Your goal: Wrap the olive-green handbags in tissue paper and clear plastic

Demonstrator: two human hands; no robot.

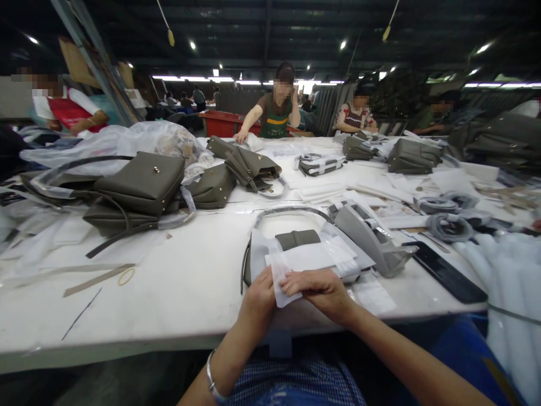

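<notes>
A dark olive handbag (291,239) lies on the table in front of me, partly covered by white sheets of wrapping paper (315,256). Its strap arches away behind it. Over the near edge of the bag, a translucent white strip of paper (282,282) hangs between my two hands. My left hand (260,293) closes on the strip's left side, its fingertips partly hidden. From the right, my right hand (321,288) presses its curled fingers onto the same strip. A grey tape dispenser (366,237) stands right beside the bag.
Several olive handbags (143,183) are heaped at left and across the back. A black phone-like slab (446,273), coiled straps (450,225) and white foam rolls (507,282) occupy the right. A co-worker (274,107) reaches over the far edge. A rubber band (125,276) lies left.
</notes>
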